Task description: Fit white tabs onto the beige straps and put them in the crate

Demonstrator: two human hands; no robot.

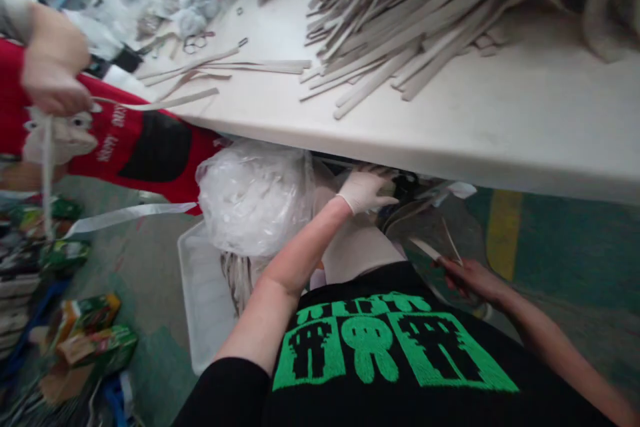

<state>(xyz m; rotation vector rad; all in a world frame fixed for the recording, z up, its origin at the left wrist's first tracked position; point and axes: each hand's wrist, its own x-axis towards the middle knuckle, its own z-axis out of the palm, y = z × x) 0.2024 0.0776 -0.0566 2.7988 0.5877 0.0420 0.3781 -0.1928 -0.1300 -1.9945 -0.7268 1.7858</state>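
My left hand [365, 190], in a white glove, reaches up to the underside of the pale table [400, 140], next to a dark object [403, 181] that is partly hidden. Its thumb stands apart from the fingers and nothing shows in it. My bare right hand [473, 278] is low at the right and pinches a pale flat strip [425, 248], with a thin stick [453, 240] close beside it. Just left of my left forearm bulges a clear plastic bag of white material [255, 200]. Below that bag lies a white tray [200, 293].
A large heap of grey-beige strips [400, 27] covers the tabletop, with scissors [195, 43] beyond it. A co-worker's hand [53, 60] holds a long strip [165, 101] before a red apron [145, 147]. Colourful packages [85, 340] lie on the floor at left.
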